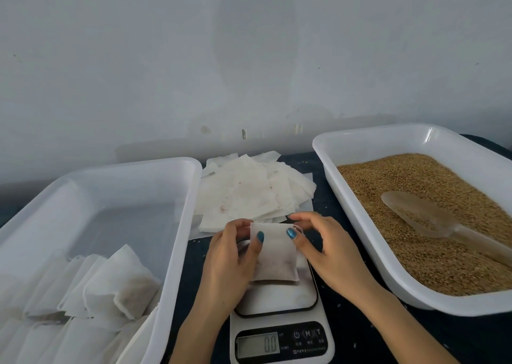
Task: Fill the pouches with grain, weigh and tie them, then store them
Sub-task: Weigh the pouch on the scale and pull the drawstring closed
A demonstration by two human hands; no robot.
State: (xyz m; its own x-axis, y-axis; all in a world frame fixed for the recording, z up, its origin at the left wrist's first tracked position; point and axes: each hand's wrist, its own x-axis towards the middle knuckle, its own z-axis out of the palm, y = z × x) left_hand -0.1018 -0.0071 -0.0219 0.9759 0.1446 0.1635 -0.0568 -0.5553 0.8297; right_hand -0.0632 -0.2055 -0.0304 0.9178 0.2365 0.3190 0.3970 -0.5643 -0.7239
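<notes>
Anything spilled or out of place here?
Minor only: loose grains lie scattered on the dark table around the scale and beside the grain tray. The empty pouches sit in an untidy, fanned heap. Nothing looks damaged.

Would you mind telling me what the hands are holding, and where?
The left hand and right hand pinch a filled pouch by its upper corners.

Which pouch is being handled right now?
The pouch pinched at its top by the left hand and right hand, over the scale. The empty pouches lie piled behind it; the filled pouches sit in the left tray.
</notes>
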